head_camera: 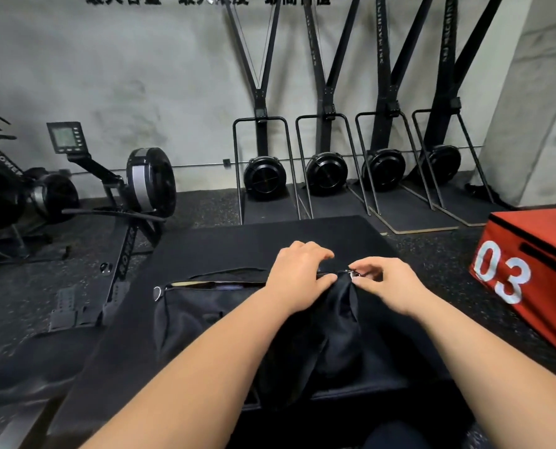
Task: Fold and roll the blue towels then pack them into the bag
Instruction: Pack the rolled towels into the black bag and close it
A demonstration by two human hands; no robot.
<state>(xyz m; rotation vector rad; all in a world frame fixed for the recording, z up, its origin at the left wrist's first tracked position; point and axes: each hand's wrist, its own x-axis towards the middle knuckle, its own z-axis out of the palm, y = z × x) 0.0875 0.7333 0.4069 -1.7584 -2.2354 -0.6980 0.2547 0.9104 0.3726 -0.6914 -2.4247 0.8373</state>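
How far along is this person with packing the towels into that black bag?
No blue towel is in view, so any folding, rolling and packing cannot be confirmed. In hand: the left hand grips the black bag at its top edge, while the right hand pinches the metal zipper pull. The opening left of the hands still gapes, so the zip is not closed along that stretch.

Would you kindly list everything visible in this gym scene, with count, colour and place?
bag: one, black, on the platform, its zipper open on the left
zipper pull: one, silver, at the bag's top
platform: one, black, centre
box: one, red, marked 03, right
rowing machine: one, black, left
ski machines: four, black, against the back wall
blue towels: none visible
left hand: gripping the bag's top
right hand: fingers pinching the zipper pull
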